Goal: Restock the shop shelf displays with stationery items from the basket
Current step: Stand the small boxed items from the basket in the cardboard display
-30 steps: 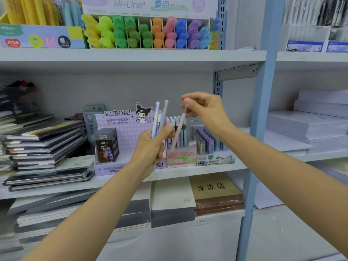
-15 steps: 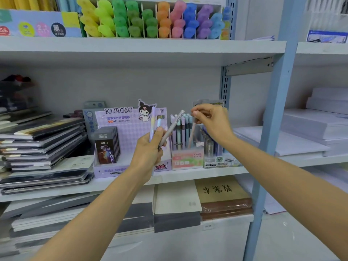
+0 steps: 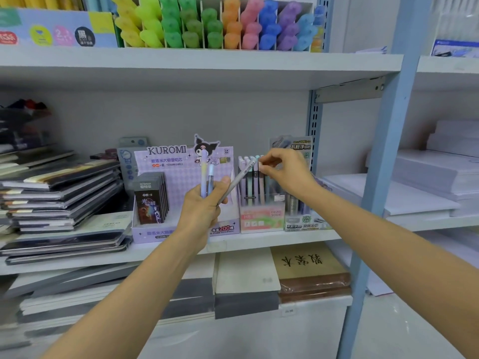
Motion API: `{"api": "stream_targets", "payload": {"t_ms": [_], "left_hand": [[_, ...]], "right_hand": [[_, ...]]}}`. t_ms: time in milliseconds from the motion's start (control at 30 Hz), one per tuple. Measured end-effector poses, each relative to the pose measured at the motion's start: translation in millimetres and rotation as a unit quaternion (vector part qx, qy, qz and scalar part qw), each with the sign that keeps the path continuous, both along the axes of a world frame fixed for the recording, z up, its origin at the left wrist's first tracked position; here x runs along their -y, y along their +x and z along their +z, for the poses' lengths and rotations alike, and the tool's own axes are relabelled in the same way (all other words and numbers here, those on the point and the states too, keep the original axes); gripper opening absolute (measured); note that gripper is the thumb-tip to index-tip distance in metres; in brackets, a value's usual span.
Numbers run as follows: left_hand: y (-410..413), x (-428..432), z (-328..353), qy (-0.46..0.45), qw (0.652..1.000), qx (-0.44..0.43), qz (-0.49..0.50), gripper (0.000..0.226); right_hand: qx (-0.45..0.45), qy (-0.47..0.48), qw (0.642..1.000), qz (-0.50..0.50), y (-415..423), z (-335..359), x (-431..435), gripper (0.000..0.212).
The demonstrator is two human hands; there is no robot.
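- Left hand [image 3: 201, 212] closed in a fist round three slim pens [image 3: 209, 181]: a lilac one with a rounded cap upright, a pale blue one upright beside it, a grey one with a barcode strip leaning right.
- Grey pen's tip close to the pens standing in the pink box [image 3: 261, 220]; contact there unclear.
- Right hand [image 3: 286, 172] held over that box, thumb and forefinger pinched together at the top of a standing pen [image 3: 261, 177], other fingers loosely curled; grip on the cap itself too small to confirm.
- Pink box of glossy printed card with a clear plastic front, pastel pens packed upright inside, on the middle shelf [image 3: 181, 251].
- Lilac Kuromi box [image 3: 181, 193] just left of it, chequered card with a cut-out figure on top, dark flat packs [image 3: 151, 200] upright at its left side.
- Green-grey box [image 3: 302, 221] just right of the pink one, holding more pens.
- Flat dark notebooks [image 3: 62, 200] stacked at left, covers shiny.
- Highlighters [image 3: 215, 24] with chunky rounded matte caps, yellow through purple, in a slotted tray on the upper shelf.
- White paper reams [image 3: 435, 177] piled at right, beyond the blue metal upright [image 3: 383, 161].
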State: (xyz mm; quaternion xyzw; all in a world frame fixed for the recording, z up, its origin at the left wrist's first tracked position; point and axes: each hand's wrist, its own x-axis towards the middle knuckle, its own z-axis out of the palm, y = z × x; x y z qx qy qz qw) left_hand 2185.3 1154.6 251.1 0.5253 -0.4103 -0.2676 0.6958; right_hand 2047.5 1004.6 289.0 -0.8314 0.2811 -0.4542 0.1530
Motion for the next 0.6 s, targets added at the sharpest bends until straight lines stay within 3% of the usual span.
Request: {"api": "stream_targets", "payload": {"t_ms": [100,167,267,333,600], "left_hand": [[-0.9,-3.4,1.0,-0.009,1.000,0.008,0.008,0.030],[-2.3,-4.2,2.1,-0.008,1.000,0.010,0.011,0.029],[-6.1,-4.7,4.6,-0.006,1.000,0.017,0.008,0.030],[-7.3,-6.2,6.5,-0.008,1.000,0.012,-0.002,0.028],[-2.5,-17.2,15.5,-0.072,0.993,-0.083,-0.041,0.032]], "right_hand": [[0.042,-0.013,0.999,0.016,-6.8,5.2,-13.0,0.018],[0.087,0.072,0.985,0.128,-12.7,10.8,-23.3,0.024],[0.041,0.137,0.958,0.249,-20.2,16.1,-33.8,0.023],[0.033,0.151,0.951,0.267,-24.4,17.1,-35.7,0.017],[0.203,0.193,0.924,0.260,-49.6,13.7,-28.2,0.008]]}}
